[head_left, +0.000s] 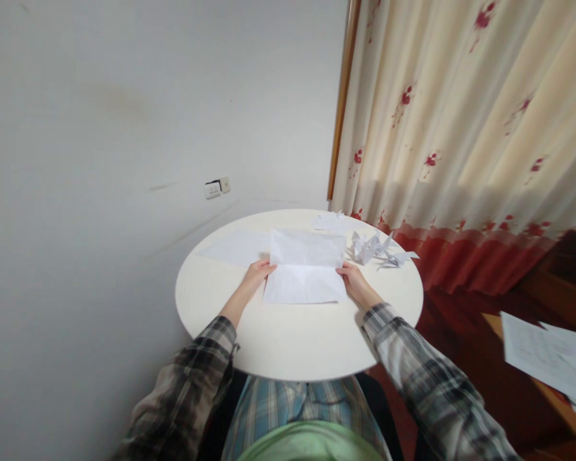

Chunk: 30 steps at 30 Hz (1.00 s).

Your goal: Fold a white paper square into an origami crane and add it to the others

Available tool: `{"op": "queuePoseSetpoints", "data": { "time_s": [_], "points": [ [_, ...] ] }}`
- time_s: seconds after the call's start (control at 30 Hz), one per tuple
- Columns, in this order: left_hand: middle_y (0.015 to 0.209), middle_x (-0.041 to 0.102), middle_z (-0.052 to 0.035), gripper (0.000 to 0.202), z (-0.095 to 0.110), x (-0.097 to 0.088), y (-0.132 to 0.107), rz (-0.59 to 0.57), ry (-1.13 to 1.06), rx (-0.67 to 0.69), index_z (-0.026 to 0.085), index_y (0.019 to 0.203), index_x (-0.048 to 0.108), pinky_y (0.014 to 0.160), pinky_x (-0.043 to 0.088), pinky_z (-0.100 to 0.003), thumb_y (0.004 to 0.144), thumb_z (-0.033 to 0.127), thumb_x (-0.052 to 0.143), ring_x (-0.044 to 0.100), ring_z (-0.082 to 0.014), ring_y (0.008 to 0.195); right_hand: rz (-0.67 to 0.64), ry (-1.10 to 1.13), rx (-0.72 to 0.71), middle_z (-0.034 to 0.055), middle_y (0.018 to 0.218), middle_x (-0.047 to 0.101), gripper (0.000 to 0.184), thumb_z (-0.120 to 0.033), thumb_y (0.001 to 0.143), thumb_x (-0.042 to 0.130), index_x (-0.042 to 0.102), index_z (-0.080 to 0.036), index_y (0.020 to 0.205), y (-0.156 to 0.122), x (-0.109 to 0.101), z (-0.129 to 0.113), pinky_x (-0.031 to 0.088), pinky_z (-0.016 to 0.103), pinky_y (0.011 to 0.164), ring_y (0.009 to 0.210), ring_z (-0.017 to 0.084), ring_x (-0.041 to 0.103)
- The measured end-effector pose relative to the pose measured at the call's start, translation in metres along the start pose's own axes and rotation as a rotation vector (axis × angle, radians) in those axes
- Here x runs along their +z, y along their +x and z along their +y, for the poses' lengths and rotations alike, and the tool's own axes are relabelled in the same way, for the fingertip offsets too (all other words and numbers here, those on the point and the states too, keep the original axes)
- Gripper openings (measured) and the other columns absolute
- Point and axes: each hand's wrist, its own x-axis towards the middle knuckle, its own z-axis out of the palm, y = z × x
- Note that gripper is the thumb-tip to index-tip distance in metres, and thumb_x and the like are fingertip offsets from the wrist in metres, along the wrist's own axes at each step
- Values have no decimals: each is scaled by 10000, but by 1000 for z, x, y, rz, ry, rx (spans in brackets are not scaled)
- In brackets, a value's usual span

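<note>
A sheet of white paper (307, 282) with a crease running across its middle is held between my two hands over the round white table (302, 349). My left hand (258, 275) pinches its left edge near the crease. On the opposite edge, my right hand (355, 282) grips the paper with thumb on top. The fingers beneath the sheet are hidden. Close to my right hand lie several folded white paper figures (367, 246), bunched together.
Flat white paper (235, 246) lies at the table's left back, and more paper (329, 222) at the far edge. A wall with a socket (212, 190) stands left, a flowered curtain (436, 128) right. Printed sheets (542, 352) rest on a wooden surface at lower right.
</note>
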Motion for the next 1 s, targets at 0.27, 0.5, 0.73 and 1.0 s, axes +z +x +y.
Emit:
{"op": "queuePoseSetpoints", "data": {
  "time_s": [0.27, 0.5, 0.73, 1.0],
  "points": [
    [737, 644, -27, 225, 1, 0, 0, 42, 149, 71, 155, 672, 640, 624, 416, -260, 568, 229, 455, 559, -166, 679, 30, -154, 4, 30, 781, 676, 135, -216, 575, 452, 579, -172, 589, -2, -2, -1, 450, 284, 631, 671, 180, 596],
    [679, 632, -34, 278, -1, 1, 5, 29, 247, 74, 144, 653, 638, 600, 409, -261, 602, 237, 380, 538, -163, 639, 64, -163, 16, 8, 497, 559, 190, -297, 613, 430, 550, -180, 524, -1, -5, -2, 372, 244, 481, 473, 132, 497],
    [880, 628, -85, 267, 2, 8, -2, 102, 802, 221, 159, 738, 644, 841, 390, -338, 741, 251, 393, 541, -228, 895, 68, -531, -137, 17, 599, 617, 204, -346, 589, 614, 651, -156, 654, 0, -4, 6, 416, 266, 591, 591, 155, 541],
    [1277, 442, -127, 376, 37, 63, -30, 73, 1099, 642, 109, 1179, 469, 1034, 223, -369, 831, 170, 339, 349, -226, 1206, 28, -840, -423, 5, 808, 645, 179, -185, 613, 566, 633, -188, 779, -4, 8, 2, 396, 275, 780, 778, 153, 566]
  ]
}}
